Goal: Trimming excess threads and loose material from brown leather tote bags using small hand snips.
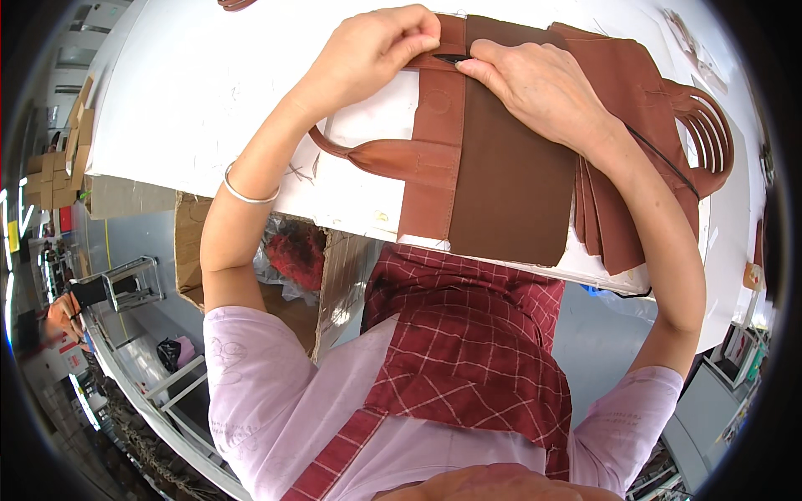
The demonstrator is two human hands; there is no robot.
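My left hand (374, 55) is closed at the upper edge of a reddish-brown leather band (428, 209), thumb and forefinger pinched; what lies between them is too small to make out. My right hand (539, 92) grips a small black pointed tool (448, 58), its tip on the band beside my left fingertips. The band has stitched seams and a looped handle (384, 157), and is joined to a dark brown panel (510, 204) lying flat under my right hand. Several reddish-brown pieces with handles (622, 67) are stacked to the right, partly beneath the panel.
The white worktable (175, 92) has a leather piece (236, 2) at its far edge. Below it stands a cardboard box (192, 250) holding red material and plastic. At the left are stacked cartons (54, 179), a metal frame (142, 275) and another person's arm (67, 313).
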